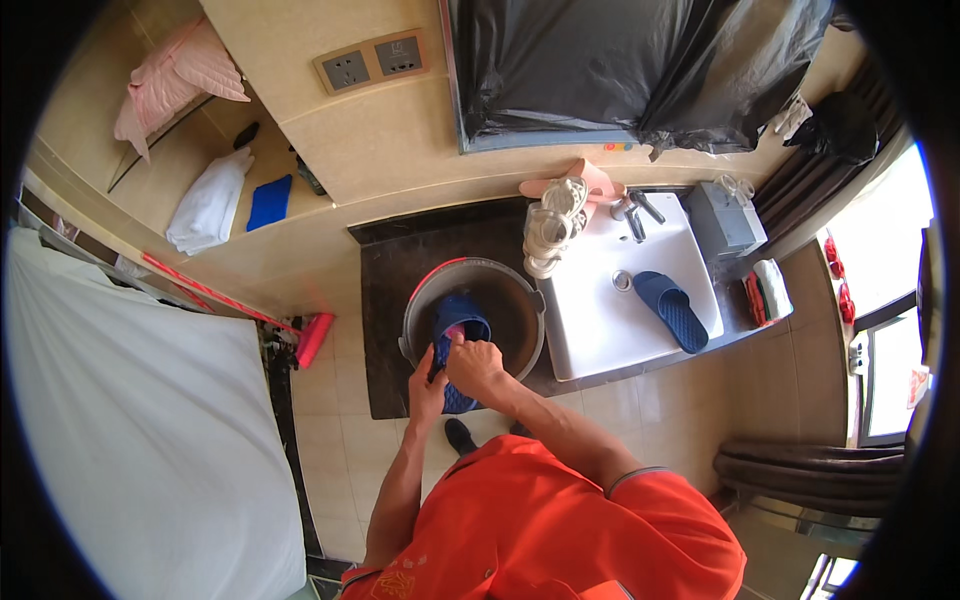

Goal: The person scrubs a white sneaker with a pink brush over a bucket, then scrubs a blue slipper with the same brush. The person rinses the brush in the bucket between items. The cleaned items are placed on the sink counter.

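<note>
A blue slipper (pixel 463 309) is held over a grey bucket (pixel 534 352) with a red-marked rim, its strap end above the opening. My left hand (pixel 426 386) grips the slipper's side. Something pink, perhaps a brush, shows at the strap opening under the fingers of my right hand (pixel 474 364), which are closed around it; most of it is hidden. In the white washbasin (pixel 581 337), another blue slipper (pixel 671 311) lies near the drain. White sandals (pixel 551 236) and pink slippers (pixel 596 180) are piled at the basin's left back corner.
The bucket stands on a dark stone counter (pixel 386 315). A chrome faucet (pixel 636 214) rises at the basin's back. Right of it are a grey box (pixel 724 217) and rolled cloths (pixel 769 292). A pink broom (pixel 313 339) leans at left, near white sheeting (pixel 150 420).
</note>
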A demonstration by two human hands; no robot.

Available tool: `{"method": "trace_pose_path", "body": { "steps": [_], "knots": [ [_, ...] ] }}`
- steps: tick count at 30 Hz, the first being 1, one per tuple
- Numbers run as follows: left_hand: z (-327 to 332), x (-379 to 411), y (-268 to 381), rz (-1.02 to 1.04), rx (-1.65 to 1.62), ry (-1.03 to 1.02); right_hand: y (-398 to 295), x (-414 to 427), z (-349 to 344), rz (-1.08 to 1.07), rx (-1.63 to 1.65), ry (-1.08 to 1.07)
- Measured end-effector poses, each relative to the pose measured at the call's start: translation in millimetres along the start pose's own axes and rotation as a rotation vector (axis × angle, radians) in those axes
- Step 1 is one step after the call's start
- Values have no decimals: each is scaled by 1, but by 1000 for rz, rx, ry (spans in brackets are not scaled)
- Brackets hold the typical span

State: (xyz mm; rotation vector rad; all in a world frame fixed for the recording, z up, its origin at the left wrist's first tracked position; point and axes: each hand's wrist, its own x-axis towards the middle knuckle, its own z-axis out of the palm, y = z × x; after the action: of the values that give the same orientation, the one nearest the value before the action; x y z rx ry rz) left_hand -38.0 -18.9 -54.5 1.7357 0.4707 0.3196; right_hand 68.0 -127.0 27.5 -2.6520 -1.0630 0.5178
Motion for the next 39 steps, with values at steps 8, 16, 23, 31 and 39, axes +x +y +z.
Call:
{"method": "trace_pose_path", "body": {
  "steps": [8,16,23,31,39],
  "knots": [
    [5,3,15,-60,-179,-51,24,39,21,108,20,91],
    [3,5,8,-48,-90,-44,22,39,18,92,-23,-42],
    [4,3,3,-93,-250,-67,4,-54,-28,12,-89,-208],
    [3,9,2,-109,-159,-77,12,-26,16,5,-98,-57],
    [4,10,-5,-75,-96,-37,24,8,18,30,7,28]
  ]
}}
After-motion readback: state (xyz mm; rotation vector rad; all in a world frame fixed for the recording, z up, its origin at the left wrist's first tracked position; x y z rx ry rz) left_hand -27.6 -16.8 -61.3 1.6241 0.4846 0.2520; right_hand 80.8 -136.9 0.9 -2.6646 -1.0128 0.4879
